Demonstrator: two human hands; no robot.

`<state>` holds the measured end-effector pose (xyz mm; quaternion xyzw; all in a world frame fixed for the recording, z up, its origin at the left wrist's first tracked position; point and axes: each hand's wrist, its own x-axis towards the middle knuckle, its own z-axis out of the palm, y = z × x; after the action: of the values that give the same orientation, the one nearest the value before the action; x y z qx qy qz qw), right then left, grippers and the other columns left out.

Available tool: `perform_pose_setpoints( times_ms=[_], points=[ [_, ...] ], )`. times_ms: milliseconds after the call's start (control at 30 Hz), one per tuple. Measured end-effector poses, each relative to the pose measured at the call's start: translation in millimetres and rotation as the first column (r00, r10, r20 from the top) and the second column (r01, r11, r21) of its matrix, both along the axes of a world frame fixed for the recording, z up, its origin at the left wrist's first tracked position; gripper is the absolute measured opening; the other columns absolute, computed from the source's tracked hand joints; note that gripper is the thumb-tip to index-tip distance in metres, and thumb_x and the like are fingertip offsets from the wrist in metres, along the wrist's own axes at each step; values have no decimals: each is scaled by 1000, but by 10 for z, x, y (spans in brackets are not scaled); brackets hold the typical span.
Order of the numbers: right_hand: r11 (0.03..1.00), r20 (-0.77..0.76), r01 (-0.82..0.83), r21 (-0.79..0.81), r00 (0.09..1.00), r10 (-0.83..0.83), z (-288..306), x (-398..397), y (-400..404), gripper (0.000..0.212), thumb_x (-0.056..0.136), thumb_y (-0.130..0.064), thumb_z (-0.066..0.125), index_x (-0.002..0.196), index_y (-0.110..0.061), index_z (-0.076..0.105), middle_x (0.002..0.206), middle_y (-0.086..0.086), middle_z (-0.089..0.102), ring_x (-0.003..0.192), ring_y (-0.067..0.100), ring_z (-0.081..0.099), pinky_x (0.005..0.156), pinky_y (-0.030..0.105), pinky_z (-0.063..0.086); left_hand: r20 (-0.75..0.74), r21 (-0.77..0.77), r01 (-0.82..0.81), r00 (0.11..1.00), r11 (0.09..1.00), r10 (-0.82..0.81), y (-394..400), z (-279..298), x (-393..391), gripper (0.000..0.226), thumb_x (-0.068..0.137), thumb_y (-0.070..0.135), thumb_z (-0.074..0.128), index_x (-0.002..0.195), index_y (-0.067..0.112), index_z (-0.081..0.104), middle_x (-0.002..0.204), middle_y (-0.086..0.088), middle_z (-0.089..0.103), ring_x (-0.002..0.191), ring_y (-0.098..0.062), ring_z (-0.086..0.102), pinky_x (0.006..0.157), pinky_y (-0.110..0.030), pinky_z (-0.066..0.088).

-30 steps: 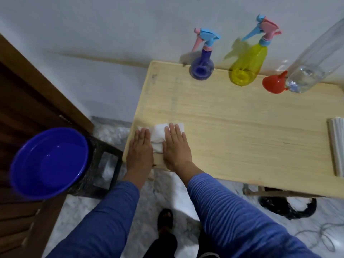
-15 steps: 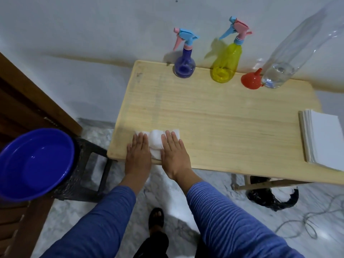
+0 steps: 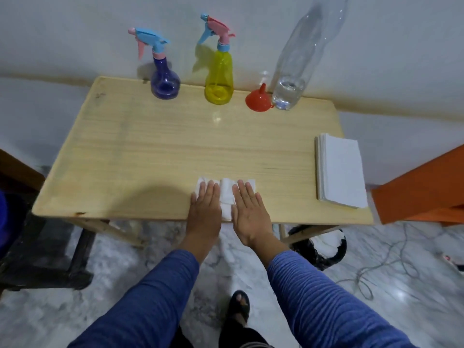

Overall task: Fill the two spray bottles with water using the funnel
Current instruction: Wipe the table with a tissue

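A purple spray bottle (image 3: 164, 80) and a yellow spray bottle (image 3: 219, 79) stand upright at the back of the wooden table (image 3: 155, 146), both with their blue-and-pink trigger heads on. To their right a red funnel (image 3: 258, 99) sits mouth down beside a tall clear bottle (image 3: 298, 59) with a little water at its bottom. My left hand (image 3: 204, 209) and my right hand (image 3: 247, 209) lie flat, fingers straight, on a white tissue (image 3: 226, 194) at the table's front edge.
A stack of white napkins (image 3: 340, 170) lies at the table's right side. An orange surface (image 3: 421, 189) stands to the right. A black bin (image 3: 320, 248) and loose cable (image 3: 376, 272) are on the marble floor under the table. A dark stool (image 3: 42, 249) stands at left.
Both hands, flat on the tissue, have slid it to the right along the table's front edge. The view has swung right, so the blue basin has left the frame.
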<state>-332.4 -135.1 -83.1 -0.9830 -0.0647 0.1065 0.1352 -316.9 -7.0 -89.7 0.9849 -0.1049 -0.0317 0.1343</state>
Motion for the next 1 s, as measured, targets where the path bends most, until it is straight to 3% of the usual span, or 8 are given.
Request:
perform_pose_setpoints(
  times_ms=[67, 133, 200, 333, 533, 667, 867, 1000],
  points=[
    [1000, -7, 17, -8, 1000, -17, 10, -30, -329, 83, 75, -46, -17, 149, -13, -1, 159, 2, -8, 147, 17, -10, 115, 30, -10, -21, 7, 36, 999, 999, -36, -311, -42, 8, 54, 81, 9, 27, 127, -3, 53, 132, -18, 55, 121, -35, 53, 92, -49, 46],
    [999, 7, 32, -6, 999, -32, 6, -43, -628, 82, 76, -46, -17, 149, -13, -1, 159, 2, -7, 146, 17, -11, 116, 32, -8, -71, 25, 54, 996, 998, -52, -586, -87, 31, 54, 77, 11, 28, 119, -2, 60, 123, -17, 62, 113, -34, 60, 85, -49, 51],
    [999, 21, 46, 0, 999, -46, -14, -55, -866, 80, 78, -46, -15, 149, -13, -1, 159, 2, -7, 146, 17, -11, 117, 33, -7, -62, -6, 45, 997, 999, -45, -809, -34, 24, 50, 82, 10, 31, 124, -2, 56, 129, -18, 57, 119, -34, 55, 91, -50, 47],
    [993, 28, 38, 115, 999, -42, -42, -119, -1175, 76, 85, -52, -5, 150, -15, 4, 159, 2, -4, 144, 13, -13, 119, 34, -4, -85, -69, 43, 995, 997, -49, -954, -54, -26, 52, 98, 22, 23, 146, 1, 19, 155, -14, 19, 144, -31, 13, 115, -47, 11],
    [934, 232, -94, 344, 973, 13, -136, -242, -1375, 59, 90, -50, 48, 144, -30, 34, 157, 9, 19, 146, 24, 14, 117, 42, 17, 1, -164, 220, 975, 962, -223, -638, -119, -110, 60, 98, 51, 20, 133, 9, 44, 134, -12, 55, 129, -28, 43, 103, -43, 36],
    [928, 271, -104, 359, 963, 3, -256, -328, -1395, 41, 87, -40, 56, 128, -31, 56, 147, 7, 40, 140, 27, 27, 114, 47, 20, 3, -172, 286, 957, 943, -290, -538, -76, -144, 68, 91, 59, 29, 131, 8, 50, 131, -9, 57, 125, -27, 49, 103, -41, 36],
    [909, 254, -1, 417, 960, -115, -242, -325, -1347, 27, 84, -32, 54, 99, -21, 74, 121, 8, 65, 123, 37, 50, 106, 50, 31, 113, -361, 233, 972, 903, -206, -495, -120, -216, 38, 76, 19, 69, 114, 10, 66, 118, -10, 66, 117, -27, 57, 97, -43, 40],
    [895, 237, 92, 437, 948, -213, -161, -402, -1285, 13, 81, -19, 67, 89, -17, 77, 107, 4, 71, 114, 33, 55, 97, 42, 46, 155, -394, 243, 968, 886, -197, -433, -56, -225, 16, 74, 14, 69, 88, 8, 75, 94, -10, 73, 92, -29, 69, 83, -39, 52]
  ],
)
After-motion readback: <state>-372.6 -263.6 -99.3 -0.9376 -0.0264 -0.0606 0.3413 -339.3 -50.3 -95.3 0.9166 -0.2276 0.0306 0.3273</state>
